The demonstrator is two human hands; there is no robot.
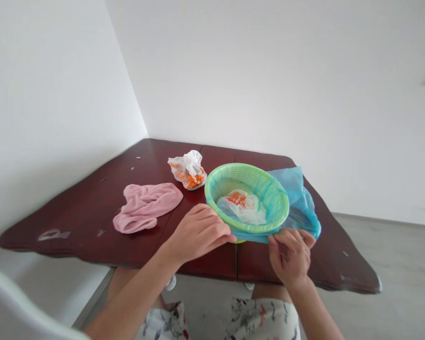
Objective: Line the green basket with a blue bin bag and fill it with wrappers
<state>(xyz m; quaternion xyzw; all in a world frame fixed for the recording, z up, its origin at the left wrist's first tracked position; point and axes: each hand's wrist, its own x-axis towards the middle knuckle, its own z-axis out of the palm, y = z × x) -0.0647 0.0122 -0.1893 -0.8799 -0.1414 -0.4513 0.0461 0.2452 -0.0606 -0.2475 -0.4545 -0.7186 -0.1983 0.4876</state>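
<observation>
A green plastic basket [246,169] stands on the right part of the table, with a thin blue plastic bag [292,189] partly lining it and draped over its rim. Inside the basket lies a crumpled white plastic bag [250,212] with orange print. My left hand [201,231] is closed at the basket's near left rim, pinching the blue bag's edge. At the near right rim, my right hand [292,252] grips the same bag between thumb and fingers. The bag's edge is stretched between both hands below the rim, and loose blue plastic bulges out on the right.
The dark red wooden table [194,212] has a wavy edge and small pale scraps. A pink cloth [147,205] lies rumpled on the left. Behind it sits another crumpled white and orange plastic bag [188,171]. White walls [251,80] rise behind and to the left.
</observation>
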